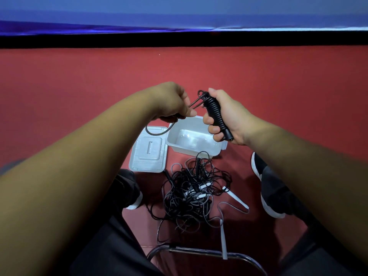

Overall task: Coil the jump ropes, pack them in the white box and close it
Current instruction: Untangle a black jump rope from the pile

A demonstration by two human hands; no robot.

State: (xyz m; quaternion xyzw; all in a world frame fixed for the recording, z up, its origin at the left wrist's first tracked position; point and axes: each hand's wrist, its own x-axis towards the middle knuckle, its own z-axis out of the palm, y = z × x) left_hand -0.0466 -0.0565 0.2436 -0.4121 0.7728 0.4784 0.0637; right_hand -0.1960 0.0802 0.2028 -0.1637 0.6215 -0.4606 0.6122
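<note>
The left forearm [79, 166] and right forearm [298, 156] reach out over the floor [278, 86]. The right hand [225, 116] holds a black handle [214, 108] upright, fingers [208, 120] curled tight round it, likely to keep the wound turns from slipping. The left hand [173, 100] pinches the rope [157, 132] just beside the handle's top, fingers [190, 112] pressed together on it, probably to feed it taut. A slack loop hangs below over the lid [148, 150]. The open box [199, 151] sits under both hands. The tangle [193, 192] lies near it, between the feet.
</note>
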